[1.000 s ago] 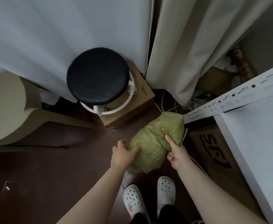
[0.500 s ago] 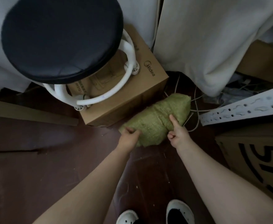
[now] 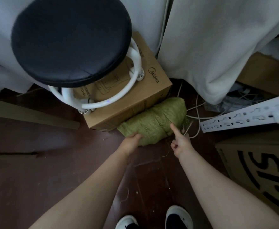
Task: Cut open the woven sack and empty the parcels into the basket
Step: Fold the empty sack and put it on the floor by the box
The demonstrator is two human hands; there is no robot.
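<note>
- At the lower edge, two white shoes stood on the dark brown floor, with both bare forearms reaching forward above them.
- Left hand: fingers curled over the near left corner of the green woven sack, gripping it.
- Right hand: index finger straight, its tip touching the right part of the sack; the other fingers were clenched round a thin pale rod that stuck out past the knuckles. What kind of rod it was could not be told.
- The sack lay on the floor, bulging and closed, its far side touching the front face of a cardboard box printed "Midea".
- White cables trailed over the floor just right of the sack.
- To the right, a white perforated metal rail lay slanted, nearer than it a large carton with black lettering.
- On the Midea box stood a stool with a round dark seat and a white ringed base on castors.
- Behind everything hung pale curtains.
</note>
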